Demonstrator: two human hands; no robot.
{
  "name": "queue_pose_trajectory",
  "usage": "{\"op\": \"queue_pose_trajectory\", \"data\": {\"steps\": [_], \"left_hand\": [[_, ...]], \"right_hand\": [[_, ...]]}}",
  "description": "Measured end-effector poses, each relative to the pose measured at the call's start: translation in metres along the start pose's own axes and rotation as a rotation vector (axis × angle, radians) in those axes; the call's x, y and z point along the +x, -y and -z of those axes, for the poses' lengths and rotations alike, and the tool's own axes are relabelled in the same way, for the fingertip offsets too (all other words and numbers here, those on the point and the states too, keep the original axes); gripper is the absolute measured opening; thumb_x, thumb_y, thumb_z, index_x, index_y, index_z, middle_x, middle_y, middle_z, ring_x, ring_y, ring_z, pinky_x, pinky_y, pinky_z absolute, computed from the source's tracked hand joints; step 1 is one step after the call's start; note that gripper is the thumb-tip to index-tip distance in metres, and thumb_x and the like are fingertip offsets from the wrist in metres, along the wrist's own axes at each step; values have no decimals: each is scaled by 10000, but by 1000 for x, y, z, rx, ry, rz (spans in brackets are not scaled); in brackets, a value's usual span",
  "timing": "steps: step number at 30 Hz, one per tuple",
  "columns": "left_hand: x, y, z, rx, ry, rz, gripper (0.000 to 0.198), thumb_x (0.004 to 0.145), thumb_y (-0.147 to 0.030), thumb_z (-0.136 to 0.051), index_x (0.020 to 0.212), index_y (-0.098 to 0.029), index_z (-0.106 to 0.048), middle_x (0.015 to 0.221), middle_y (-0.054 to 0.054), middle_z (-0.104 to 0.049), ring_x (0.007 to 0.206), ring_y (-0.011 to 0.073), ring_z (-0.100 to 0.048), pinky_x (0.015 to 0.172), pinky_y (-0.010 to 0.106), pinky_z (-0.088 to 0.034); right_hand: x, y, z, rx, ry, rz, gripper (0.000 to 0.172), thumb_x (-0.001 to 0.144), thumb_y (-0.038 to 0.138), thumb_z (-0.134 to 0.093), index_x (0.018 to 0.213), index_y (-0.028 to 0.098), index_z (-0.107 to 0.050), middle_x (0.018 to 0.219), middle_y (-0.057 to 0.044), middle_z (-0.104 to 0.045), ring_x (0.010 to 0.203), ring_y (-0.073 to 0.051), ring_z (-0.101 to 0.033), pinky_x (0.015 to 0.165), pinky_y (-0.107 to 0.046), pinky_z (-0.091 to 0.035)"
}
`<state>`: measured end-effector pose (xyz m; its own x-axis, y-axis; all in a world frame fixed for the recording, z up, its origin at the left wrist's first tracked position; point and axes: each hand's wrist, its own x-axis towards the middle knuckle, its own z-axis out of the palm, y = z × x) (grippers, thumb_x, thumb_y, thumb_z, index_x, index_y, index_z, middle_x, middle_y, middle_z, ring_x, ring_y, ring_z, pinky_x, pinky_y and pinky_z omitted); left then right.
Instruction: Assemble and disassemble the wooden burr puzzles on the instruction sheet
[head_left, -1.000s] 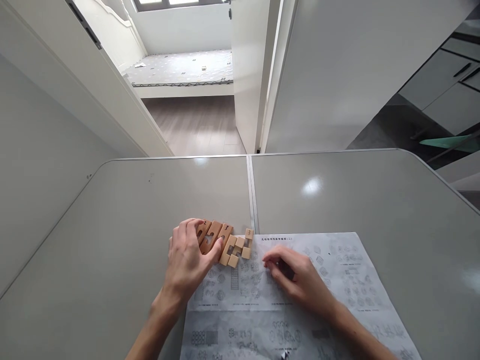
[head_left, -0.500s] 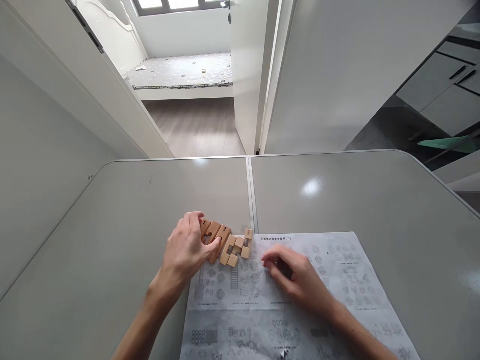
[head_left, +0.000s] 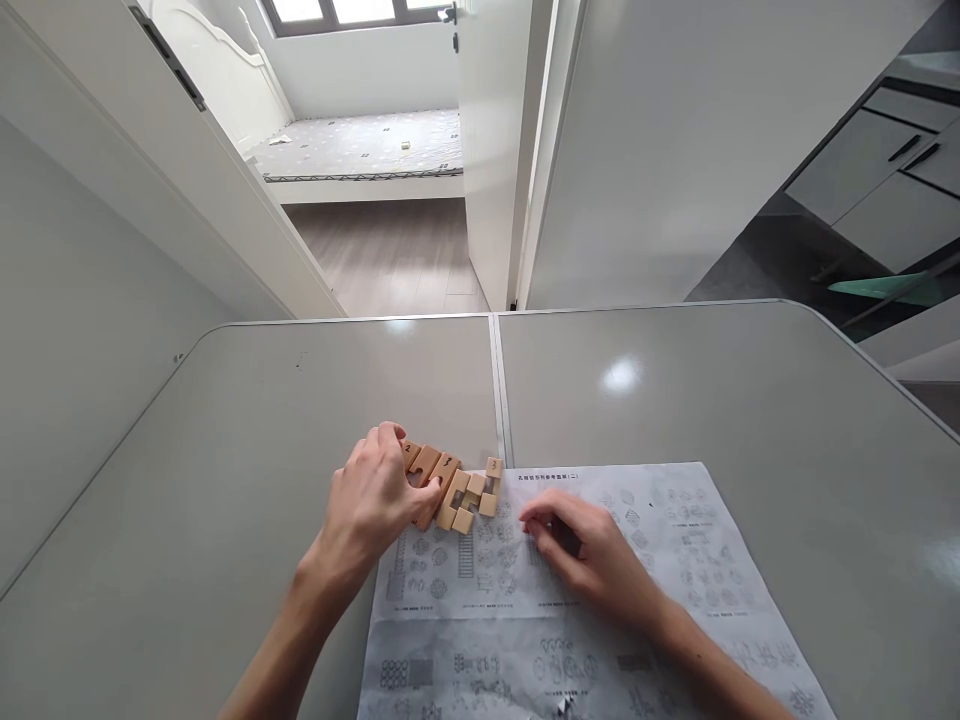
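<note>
- Three darker wooden pieces (head_left: 445, 470) sit side by side at the far left corner of a printed sheet (head_left: 622, 620), numerals legible on two of them: a 2 and a 3.
- Against the right side of that row lies a cluster of paler wooden pieces (head_left: 454, 497), notched and staggered; their exact number cannot be told.
- One left hand (head_left: 366, 492) spans the darker row, thumb pressed to the piece marked 3, fingers bent around the far left end, parted by about the row's breadth and keeping hold of it.
- One right hand (head_left: 589, 545) rests over the sheet, just right of the paler cluster, fingers loosely curled and thumb close to the index finger; whether anything is held inside cannot be told.
- A single sheet, creased across, carries many small printed diagrams, too blurred to count.
- One gray table (head_left: 637, 420) bears it all, its top split by one seam into two panels.
- Beyond stand one open door (head_left: 491, 140), one bed (head_left: 360, 145) and one window (head_left: 337, 12) with three panes in view.
</note>
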<state>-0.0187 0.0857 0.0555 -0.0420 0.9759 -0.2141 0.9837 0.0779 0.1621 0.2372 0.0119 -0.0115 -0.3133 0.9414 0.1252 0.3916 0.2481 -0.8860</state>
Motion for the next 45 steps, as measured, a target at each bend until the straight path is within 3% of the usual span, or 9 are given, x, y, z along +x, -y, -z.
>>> {"op": "queue_pose_trajectory", "data": {"steps": [6, 10, 14, 21, 27, 34, 40, 45], "left_hand": [[-8, 3, 2, -1, 10, 17, 390, 825, -465, -654, 1091, -212, -523, 1132, 123, -719, 1001, 312, -708, 705, 369, -506], [-14, 8, -2, -32, 10, 46, 326, 817, -435, -650, 1036, -237, -511, 1012, 85, -757, 898, 297, -731, 689, 366, -500], [-19, 12, -7, -111, -6, 85, 300, 823, -360, -625, 1079, -256, -509, 953, 34, -782, 797, 262, -751, 671, 350, -498], [-23, 25, -18, -291, -1, 24, 340, 900, -444, -599, 1166, -233, -594, 1002, 43, -792, 790, 229, -762, 725, 365, -583], [-26, 34, -27, -426, -83, -5, 456, 936, -587, -598, 1220, -235, -656, 1017, 48, -806, 806, 217, -773, 742, 338, -625], [-24, 41, -23, -409, -191, -60, 405, 918, -531, -606, 1161, -222, -705, 1031, 64, -824, 817, 227, -788, 702, 314, -634], [-28, 51, -25, -415, -292, -25, 389, 918, -559, -614, 1127, -254, -732, 996, 25, -838, 824, 226, -797, 724, 306, -612], [-27, 61, -29, -448, -368, 8, 335, 940, -502, -602, 1139, -259, -719, 1004, 11, -855, 930, 243, -816, 868, 329, -603]], "right_hand": [[-1, -2, 0, 1, 8, 0, 142, 1046, 194, -539, 1012, 235, -671, 887, -43, -724, 759, -192, -667, 664, -295, -559], [-1, -3, 0, 7, 19, -6, 135, 1053, 199, -539, 1011, 238, -661, 895, -47, -720, 768, -197, -662, 667, -299, -551], [-1, -2, 0, 6, 21, -8, 139, 1050, 184, -534, 1009, 241, -653, 899, -39, -713, 757, -188, -645, 671, -295, -535], [-3, -4, -1, 18, 25, -25, 138, 1045, 179, -538, 1019, 244, -657, 897, -31, -703, 764, -185, -634, 672, -292, -517], [-2, -5, -1, 20, 19, -20, 150, 1042, 170, -527, 1015, 239, -658, 914, -33, -704, 787, -185, -638, 704, -294, -519], [-1, -4, -1, 36, 15, -8, 134, 1042, 179, -541, 1014, 239, -658, 903, -32, -704, 777, -185, -643, 692, -285, -528], [-1, -3, -1, 20, 8, 1, 149, 1046, 174, -527, 1013, 243, -656, 892, -21, -705, 757, -176, -635, 683, -277, -518], [-2, -5, -1, 18, 4, 8, 149, 1045, 175, -529, 1010, 241, -659, 903, -27, -712, 779, -182, -649, 693, -278, -520]]}}
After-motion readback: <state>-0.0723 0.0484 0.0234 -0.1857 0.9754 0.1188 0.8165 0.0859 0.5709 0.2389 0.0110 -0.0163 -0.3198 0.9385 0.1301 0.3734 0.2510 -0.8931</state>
